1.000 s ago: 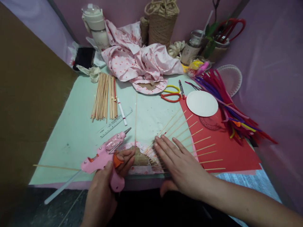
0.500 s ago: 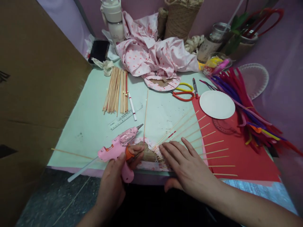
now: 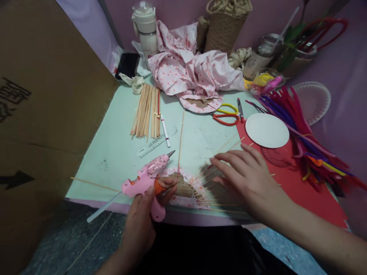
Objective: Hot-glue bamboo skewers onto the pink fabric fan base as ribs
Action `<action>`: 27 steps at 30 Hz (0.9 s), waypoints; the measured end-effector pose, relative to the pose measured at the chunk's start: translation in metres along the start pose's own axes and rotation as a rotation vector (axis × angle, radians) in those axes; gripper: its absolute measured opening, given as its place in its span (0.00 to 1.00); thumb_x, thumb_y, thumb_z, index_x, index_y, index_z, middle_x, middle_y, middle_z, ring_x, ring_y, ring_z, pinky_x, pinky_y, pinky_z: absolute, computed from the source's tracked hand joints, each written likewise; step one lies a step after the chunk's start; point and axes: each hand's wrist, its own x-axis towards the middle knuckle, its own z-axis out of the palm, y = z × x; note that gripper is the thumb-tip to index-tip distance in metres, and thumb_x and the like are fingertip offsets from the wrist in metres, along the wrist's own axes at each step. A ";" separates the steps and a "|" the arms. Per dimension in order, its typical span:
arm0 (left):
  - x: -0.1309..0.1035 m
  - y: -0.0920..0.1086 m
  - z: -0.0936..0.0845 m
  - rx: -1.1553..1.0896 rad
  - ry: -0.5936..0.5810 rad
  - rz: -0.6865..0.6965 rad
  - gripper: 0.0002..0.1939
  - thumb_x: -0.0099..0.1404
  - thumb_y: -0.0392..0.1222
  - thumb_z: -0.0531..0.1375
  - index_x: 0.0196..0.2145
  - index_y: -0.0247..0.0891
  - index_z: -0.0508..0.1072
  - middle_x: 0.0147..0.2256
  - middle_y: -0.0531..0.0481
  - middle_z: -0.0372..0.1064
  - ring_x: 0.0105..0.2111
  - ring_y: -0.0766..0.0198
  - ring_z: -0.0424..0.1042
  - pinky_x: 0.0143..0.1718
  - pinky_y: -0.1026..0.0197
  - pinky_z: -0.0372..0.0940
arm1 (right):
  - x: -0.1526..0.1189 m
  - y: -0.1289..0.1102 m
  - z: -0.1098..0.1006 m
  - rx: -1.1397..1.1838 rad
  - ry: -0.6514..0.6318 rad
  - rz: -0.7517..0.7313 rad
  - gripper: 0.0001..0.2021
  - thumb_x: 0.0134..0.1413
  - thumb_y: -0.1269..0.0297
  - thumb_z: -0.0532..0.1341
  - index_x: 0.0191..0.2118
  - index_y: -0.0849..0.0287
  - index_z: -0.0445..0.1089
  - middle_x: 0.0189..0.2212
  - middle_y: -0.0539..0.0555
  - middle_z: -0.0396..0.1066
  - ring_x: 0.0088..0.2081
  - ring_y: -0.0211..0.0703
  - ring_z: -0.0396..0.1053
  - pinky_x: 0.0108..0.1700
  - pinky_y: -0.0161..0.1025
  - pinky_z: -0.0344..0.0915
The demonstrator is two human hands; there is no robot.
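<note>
My left hand [image 3: 145, 208] is closed around a pink glue gun [image 3: 145, 175], whose nozzle points up and right and whose clear glue stick [image 3: 104, 207] juts out behind. Its fingertips reach the edge of a half-round cardboard piece [image 3: 185, 190] rimmed with pink dotted fabric. Thin wooden sticks [image 3: 222, 204] fan out from that piece to the right; one stick [image 3: 181, 143] stands out from it toward the back, and another [image 3: 91, 184] lies to the left. My right hand [image 3: 243, 179] is open above the fanned sticks, fingers spread, hiding many of them.
A bundle of sticks [image 3: 146, 112], a marker [image 3: 165, 131] and a clear ruler [image 3: 156, 143] lie behind. Farther back are crumpled dotted fabric [image 3: 197, 72], scissors [image 3: 226, 119] and a bottle [image 3: 147, 32]. Red paper [image 3: 298, 191], a white paper plate [image 3: 267, 130] and pipe cleaners [image 3: 304, 137] are at right.
My right hand has lifted off the fabric-edged piece and moved right and up over the fanned sticks. My left hand keeps its hold on the glue gun. The view has shifted slightly.
</note>
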 end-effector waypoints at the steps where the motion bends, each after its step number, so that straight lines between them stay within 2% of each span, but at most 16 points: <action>1: -0.001 0.000 -0.001 -0.005 0.011 0.006 0.15 0.65 0.48 0.63 0.33 0.34 0.84 0.40 0.44 0.81 0.44 0.56 0.79 0.51 0.60 0.73 | 0.007 0.005 -0.002 0.004 0.010 -0.006 0.13 0.65 0.64 0.57 0.52 0.58 0.73 0.47 0.60 0.75 0.49 0.52 0.68 0.59 0.58 0.57; 6: -0.004 -0.002 -0.003 -0.002 0.108 0.049 0.15 0.58 0.53 0.68 0.30 0.37 0.83 0.36 0.48 0.81 0.40 0.56 0.81 0.48 0.60 0.74 | 0.055 0.020 0.000 0.098 -0.021 -0.029 0.12 0.66 0.63 0.57 0.46 0.60 0.75 0.42 0.60 0.76 0.44 0.50 0.68 0.52 0.50 0.59; 9: -0.005 -0.005 -0.005 0.020 0.180 0.065 0.15 0.56 0.54 0.68 0.30 0.39 0.83 0.36 0.47 0.82 0.42 0.52 0.80 0.52 0.53 0.72 | 0.091 0.019 0.011 0.208 -0.143 -0.016 0.11 0.65 0.63 0.58 0.45 0.60 0.76 0.40 0.59 0.77 0.43 0.49 0.69 0.49 0.46 0.59; 12: -0.006 -0.011 -0.011 0.061 0.192 0.047 0.16 0.59 0.55 0.66 0.31 0.39 0.83 0.36 0.44 0.82 0.45 0.47 0.80 0.57 0.47 0.68 | 0.129 0.014 0.024 0.310 -0.241 -0.013 0.11 0.64 0.65 0.58 0.44 0.61 0.77 0.40 0.58 0.77 0.43 0.46 0.70 0.47 0.42 0.60; 16: -0.004 -0.016 -0.022 0.157 0.156 0.034 0.21 0.60 0.58 0.64 0.33 0.36 0.83 0.40 0.41 0.83 0.49 0.43 0.77 0.60 0.45 0.64 | 0.183 0.011 0.042 0.345 -0.224 -0.007 0.12 0.62 0.68 0.57 0.45 0.62 0.77 0.40 0.59 0.76 0.42 0.44 0.70 0.44 0.39 0.60; 20: -0.004 -0.015 -0.023 0.110 0.170 0.013 0.20 0.60 0.58 0.64 0.33 0.36 0.84 0.43 0.42 0.82 0.51 0.43 0.76 0.61 0.45 0.63 | 0.235 0.013 0.064 0.302 -0.210 -0.012 0.14 0.59 0.69 0.57 0.45 0.62 0.77 0.41 0.58 0.77 0.41 0.43 0.71 0.41 0.39 0.61; 23: -0.004 -0.015 -0.019 0.060 0.196 0.024 0.19 0.58 0.57 0.66 0.30 0.37 0.83 0.39 0.43 0.83 0.47 0.43 0.78 0.59 0.43 0.65 | 0.262 0.010 0.079 0.252 -0.251 -0.086 0.11 0.56 0.70 0.60 0.42 0.61 0.78 0.38 0.56 0.77 0.37 0.43 0.71 0.37 0.37 0.60; 27: -0.003 -0.020 -0.017 -0.015 0.215 0.007 0.15 0.58 0.55 0.66 0.26 0.41 0.80 0.34 0.43 0.83 0.39 0.42 0.81 0.52 0.39 0.70 | 0.271 -0.001 0.088 0.182 -0.304 -0.356 0.07 0.56 0.71 0.62 0.37 0.58 0.77 0.37 0.54 0.76 0.38 0.41 0.69 0.35 0.36 0.56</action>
